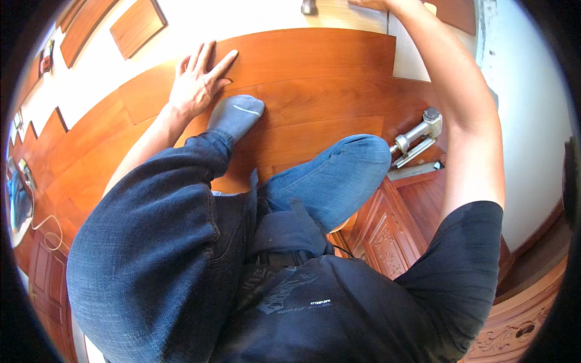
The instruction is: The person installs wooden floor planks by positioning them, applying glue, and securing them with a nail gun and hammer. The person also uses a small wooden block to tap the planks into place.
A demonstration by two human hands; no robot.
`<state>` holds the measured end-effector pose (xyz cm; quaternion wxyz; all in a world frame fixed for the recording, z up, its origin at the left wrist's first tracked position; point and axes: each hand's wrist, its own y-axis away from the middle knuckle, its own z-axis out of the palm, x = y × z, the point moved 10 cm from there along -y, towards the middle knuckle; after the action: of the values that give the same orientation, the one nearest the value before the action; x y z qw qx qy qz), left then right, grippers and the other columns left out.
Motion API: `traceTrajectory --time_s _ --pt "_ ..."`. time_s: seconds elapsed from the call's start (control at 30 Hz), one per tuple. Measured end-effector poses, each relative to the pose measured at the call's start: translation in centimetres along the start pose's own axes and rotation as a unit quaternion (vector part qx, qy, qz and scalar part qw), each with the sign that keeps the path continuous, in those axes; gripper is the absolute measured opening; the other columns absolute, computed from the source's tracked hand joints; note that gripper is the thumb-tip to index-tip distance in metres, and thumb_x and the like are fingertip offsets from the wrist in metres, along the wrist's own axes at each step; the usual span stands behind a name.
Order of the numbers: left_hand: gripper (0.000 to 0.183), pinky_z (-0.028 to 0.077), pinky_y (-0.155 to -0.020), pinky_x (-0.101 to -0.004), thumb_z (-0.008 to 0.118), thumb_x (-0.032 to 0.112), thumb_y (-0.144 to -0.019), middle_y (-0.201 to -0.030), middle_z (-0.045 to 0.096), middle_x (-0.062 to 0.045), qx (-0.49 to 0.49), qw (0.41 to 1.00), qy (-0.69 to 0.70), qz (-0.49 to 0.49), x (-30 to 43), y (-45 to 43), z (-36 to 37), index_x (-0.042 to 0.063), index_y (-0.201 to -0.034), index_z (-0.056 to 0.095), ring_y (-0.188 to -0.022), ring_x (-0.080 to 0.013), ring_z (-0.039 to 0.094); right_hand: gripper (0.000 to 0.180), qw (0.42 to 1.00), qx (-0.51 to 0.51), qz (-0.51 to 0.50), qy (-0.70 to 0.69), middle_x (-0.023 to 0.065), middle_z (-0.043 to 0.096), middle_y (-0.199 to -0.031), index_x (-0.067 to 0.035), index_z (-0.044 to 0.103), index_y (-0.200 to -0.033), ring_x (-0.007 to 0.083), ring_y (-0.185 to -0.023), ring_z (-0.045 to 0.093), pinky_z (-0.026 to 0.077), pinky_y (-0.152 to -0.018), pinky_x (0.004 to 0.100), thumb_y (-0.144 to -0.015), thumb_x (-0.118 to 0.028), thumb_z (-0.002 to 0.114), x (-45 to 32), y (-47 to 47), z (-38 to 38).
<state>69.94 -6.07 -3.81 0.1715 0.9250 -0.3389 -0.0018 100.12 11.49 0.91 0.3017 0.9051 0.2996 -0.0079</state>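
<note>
My left hand lies with fingers spread on a reddish-brown wood floor plank, near its far edge and just beyond my socked foot. Only part of my right hand shows at the top edge of the view. It is by a pale wood board, and its fingers are cut off, so whether it holds anything is hidden. The plank's right end stops short of the wall, with a pale gap beside it. A metal pneumatic nailer rests on the floor beyond my bent knee.
Loose wood planks lie on the pale subfloor at upper left. A dark metal tool end is at the top. The white wall bounds the right. Carved wood panels stand behind my knee. A thin hose curls at left.
</note>
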Motion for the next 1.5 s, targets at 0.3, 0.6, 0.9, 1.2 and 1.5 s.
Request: traceTrajectory --time_s 0.3,0.6,0.9,1.2,1.5 --pt "0.069 0.029 -0.118 -0.0563 0.057 0.050 -0.102 -0.165 0.031 -0.022 0.037 0.999 0.032 0.016 0.0 0.6 -0.3 0.037 -0.164 0.030 -0.153 -0.0366 0.030 0.057 0.990 -0.046 -0.088 -0.097 0.0274 0.067 -0.120 0.000 0.054 -0.140 0.0437 -0.109 0.065 0.053 -0.095 0.0500 -0.087 -0.016 0.065 -3.3 -4.7 4.0" --pt "0.071 0.030 -0.120 -0.0599 0.060 0.048 -0.100 -0.165 0.031 -0.025 0.043 0.997 0.069 0.008 -0.4 0.9 -0.7 0.037 -0.163 0.029 -0.150 -0.0435 0.033 0.063 0.995 -0.079 -0.002 0.065 0.0216 0.058 -0.142 -0.011 0.044 -0.155 0.0378 -0.125 0.060 0.046 -0.110 0.0463 -0.097 -0.025 0.063 -0.3 -5.8 10.4" --pt "0.059 0.014 -0.129 -0.0505 0.048 0.049 -0.106 -0.171 0.022 -0.019 0.093 0.989 0.116 0.027 -0.8 2.8 -0.5 0.032 -0.162 0.037 -0.160 -0.0349 0.017 0.055 0.998 -0.045 0.041 -0.021 0.0284 0.069 -0.113 -0.010 0.052 -0.142 0.0474 -0.108 0.065 0.052 -0.094 0.0532 -0.090 -0.014 0.068 -7.8 -6.1 1.0" --pt "0.060 0.008 -0.130 -0.0504 0.040 0.051 -0.108 -0.175 0.015 -0.013 0.068 0.979 0.193 0.024 -0.4 7.5 2.5 0.025 -0.162 0.038 -0.162 -0.0316 0.009 0.031 0.999 -0.026 -0.040 -0.020 0.0294 0.067 -0.095 -0.007 0.052 -0.113 0.0507 -0.096 0.064 0.050 -0.083 0.0579 -0.085 -0.013 0.064 -15.7 -10.8 1.3" --pt "0.064 0.006 -0.131 -0.0495 0.038 0.052 -0.107 -0.175 0.015 -0.010 0.062 0.976 0.209 0.020 0.0 8.3 4.0 0.022 -0.163 0.035 -0.162 -0.0298 0.008 0.038 0.999 0.024 -0.021 -0.043 0.0306 0.068 -0.096 -0.006 0.055 -0.122 0.0509 -0.095 0.064 0.051 -0.081 0.0572 -0.085 -0.013 0.064 -14.4 -12.5 -0.1"
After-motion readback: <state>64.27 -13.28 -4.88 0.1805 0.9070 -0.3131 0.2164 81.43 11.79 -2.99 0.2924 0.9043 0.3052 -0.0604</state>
